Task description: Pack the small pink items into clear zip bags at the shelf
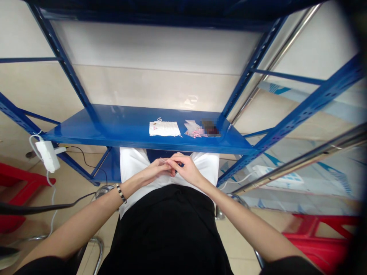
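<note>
My left hand [157,170] and my right hand [187,169] meet over my lap, just below the front edge of the blue shelf [120,131]. Both have their fingers closed and pressed together at the tips. Something small and clear seems to lie between them, but the fingers cover most of it and its kind is not visible. On the shelf ahead lies a white cloth pouch [168,130] with strings, and a few tiny items rest on its left part. To its right are small clear plastic bags [191,126] with pink-and-white pieces.
A blurred-out dark flat object [210,128] lies right of the bags. Blue uprights [71,72] frame the shelf. A white power strip [48,156] hangs at the left with its cable. Red stools [321,236] stand on both sides. A metal rail [286,164] runs along the right.
</note>
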`<state>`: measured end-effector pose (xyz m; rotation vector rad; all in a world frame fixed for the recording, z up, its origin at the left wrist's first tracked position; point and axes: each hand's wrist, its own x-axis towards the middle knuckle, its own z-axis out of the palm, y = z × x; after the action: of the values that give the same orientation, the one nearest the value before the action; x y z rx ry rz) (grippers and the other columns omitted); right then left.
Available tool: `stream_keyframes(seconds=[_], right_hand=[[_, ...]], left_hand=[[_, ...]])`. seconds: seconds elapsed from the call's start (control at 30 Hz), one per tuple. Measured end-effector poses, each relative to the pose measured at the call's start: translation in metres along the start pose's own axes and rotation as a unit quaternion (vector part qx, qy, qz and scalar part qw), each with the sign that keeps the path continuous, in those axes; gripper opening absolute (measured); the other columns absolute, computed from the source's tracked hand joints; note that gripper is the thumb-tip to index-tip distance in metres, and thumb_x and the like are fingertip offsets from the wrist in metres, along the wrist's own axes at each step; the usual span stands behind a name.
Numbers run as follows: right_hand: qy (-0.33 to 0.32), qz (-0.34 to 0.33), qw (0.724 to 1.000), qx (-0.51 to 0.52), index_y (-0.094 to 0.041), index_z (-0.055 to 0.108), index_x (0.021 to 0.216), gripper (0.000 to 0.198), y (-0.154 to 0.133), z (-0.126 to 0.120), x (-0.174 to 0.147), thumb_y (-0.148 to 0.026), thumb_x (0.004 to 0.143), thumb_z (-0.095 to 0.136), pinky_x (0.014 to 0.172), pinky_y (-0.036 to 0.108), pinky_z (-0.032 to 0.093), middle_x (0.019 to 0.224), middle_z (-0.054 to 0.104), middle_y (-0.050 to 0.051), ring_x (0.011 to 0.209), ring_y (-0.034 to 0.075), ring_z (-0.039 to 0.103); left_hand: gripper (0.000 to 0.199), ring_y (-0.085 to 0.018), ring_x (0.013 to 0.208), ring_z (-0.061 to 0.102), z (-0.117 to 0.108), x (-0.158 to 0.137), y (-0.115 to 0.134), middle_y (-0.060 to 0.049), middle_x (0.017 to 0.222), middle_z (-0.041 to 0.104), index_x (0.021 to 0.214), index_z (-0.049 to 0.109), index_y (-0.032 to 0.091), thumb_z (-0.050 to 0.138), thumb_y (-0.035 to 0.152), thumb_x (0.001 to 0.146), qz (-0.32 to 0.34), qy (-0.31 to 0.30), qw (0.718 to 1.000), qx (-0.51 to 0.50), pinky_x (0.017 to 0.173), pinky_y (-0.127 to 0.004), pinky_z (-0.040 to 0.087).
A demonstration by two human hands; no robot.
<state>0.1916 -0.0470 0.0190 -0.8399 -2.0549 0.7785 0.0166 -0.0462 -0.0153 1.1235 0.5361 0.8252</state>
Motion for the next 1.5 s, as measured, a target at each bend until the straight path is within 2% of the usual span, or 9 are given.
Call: stream_keyframes(seconds=[0.13, 0.33, 0.5, 0.7, 0.9, 1.07, 1.23, 1.33, 1.5], right_hand=[[0.003, -0.002, 1.0, 0.002, -0.022, 0.071, 0.087, 0.025, 0.002, -0.001, 0.002, -0.038, 0.095, 0.054, 0.077, 0.034, 0.044, 0.085, 0.069, 0.005, 0.086, 0.021, 0.057], [-0.015, 0.003, 1.0, 0.001, -0.02, 0.063, 0.084, 0.026, 0.001, -0.001, 0.004, -0.033, 0.099, 0.047, 0.082, 0.033, 0.042, 0.073, 0.066, 0.002, 0.083, 0.019, 0.057], [0.017, -0.023, 0.999, -0.017, -0.021, 0.065, 0.096, 0.017, 0.001, -0.002, 0.018, -0.03, 0.097, 0.051, 0.078, 0.03, 0.043, 0.093, 0.069, 0.004, 0.089, 0.018, 0.057], [0.117, -0.012, 0.992, -0.055, -0.017, 0.068, 0.092, 0.017, 0.045, -0.011, 0.098, -0.026, 0.091, 0.054, 0.071, 0.026, 0.043, 0.087, 0.07, 0.004, 0.079, 0.016, 0.061], [0.046, 0.042, 0.978, -0.197, -0.016, 0.074, 0.084, 0.014, 0.108, -0.009, 0.184, -0.01, 0.08, 0.062, 0.071, 0.024, 0.044, 0.084, 0.074, 0.005, 0.075, 0.017, 0.064], [0.018, 0.032, 0.974, -0.223, -0.019, 0.077, 0.082, 0.008, 0.129, 0.001, 0.214, -0.021, 0.075, 0.076, 0.071, 0.024, 0.045, 0.082, 0.075, 0.004, 0.077, 0.019, 0.067], [0.0, 0.013, 0.972, -0.237, -0.02, 0.077, 0.074, 0.005, 0.13, 0.007, 0.221, -0.025, 0.075, 0.078, 0.077, 0.026, 0.045, 0.087, 0.076, 0.005, 0.084, 0.019, 0.067], [0.02, 0.005, 0.974, -0.227, -0.019, 0.077, 0.073, 0.004, 0.124, 0.006, 0.22, -0.023, 0.075, 0.077, 0.077, 0.027, 0.045, 0.086, 0.075, 0.005, 0.082, 0.019, 0.066], [0.078, -0.015, 0.984, -0.16, -0.017, 0.076, 0.077, 0.003, 0.084, -0.009, 0.198, -0.017, 0.076, 0.074, 0.072, 0.027, 0.043, 0.082, 0.073, 0.005, 0.075, 0.017, 0.061]], left_hand=[[0.026, -0.018, 0.076, 0.062, -0.001, -0.001, 0.004, -0.007, 0.078, 0.063, 0.089, 0.07, 0.009, 0.073, 0.033, 0.08, -0.011, 0.0, 0.999, -0.035, 0.084, -0.037, 0.05], [0.025, -0.017, 0.072, 0.059, -0.004, -0.001, 0.009, -0.007, 0.079, 0.06, 0.086, 0.067, 0.009, 0.071, 0.033, 0.082, -0.03, -0.019, 0.997, -0.062, 0.079, -0.039, 0.052], [0.026, -0.015, 0.069, 0.057, -0.008, 0.0, 0.014, -0.005, 0.074, 0.058, 0.083, 0.065, 0.009, 0.07, 0.035, 0.082, -0.019, -0.004, 1.0, -0.013, 0.071, -0.035, 0.052], [0.031, -0.012, 0.058, 0.054, -0.021, 0.007, 0.02, 0.0, 0.067, 0.055, 0.097, 0.062, 0.014, 0.066, 0.042, 0.084, 0.008, 0.074, 0.997, 0.013, 0.06, -0.026, 0.048], [0.047, -0.012, 0.056, 0.054, -0.031, 0.01, 0.03, -0.001, 0.068, 0.055, 0.113, 0.06, 0.016, 0.047, 0.056, 0.092, 0.034, 0.086, 0.995, -0.021, 0.059, -0.026, 0.046], [0.057, -0.015, 0.06, 0.057, -0.038, 0.013, 0.032, -0.003, 0.071, 0.057, 0.105, 0.059, 0.016, 0.035, 0.066, 0.092, 0.04, 0.083, 0.993, -0.068, 0.06, -0.028, 0.048], [0.067, -0.017, 0.061, 0.058, -0.038, 0.016, 0.036, -0.004, 0.071, 0.058, 0.103, 0.058, 0.016, 0.029, 0.074, 0.089, 0.046, 0.08, 0.992, -0.084, 0.06, -0.031, 0.049], [0.064, -0.016, 0.062, 0.058, -0.038, 0.016, 0.039, -0.004, 0.072, 0.059, 0.102, 0.058, 0.016, 0.032, 0.074, 0.088, 0.053, 0.099, 0.991, -0.069, 0.06, -0.03, 0.05], [0.048, -0.014, 0.064, 0.057, -0.04, 0.014, 0.04, -0.002, 0.073, 0.058, 0.098, 0.058, 0.016, 0.051, 0.062, 0.088, 0.103, 0.162, 0.981, 0.029, 0.061, -0.026, 0.048]])
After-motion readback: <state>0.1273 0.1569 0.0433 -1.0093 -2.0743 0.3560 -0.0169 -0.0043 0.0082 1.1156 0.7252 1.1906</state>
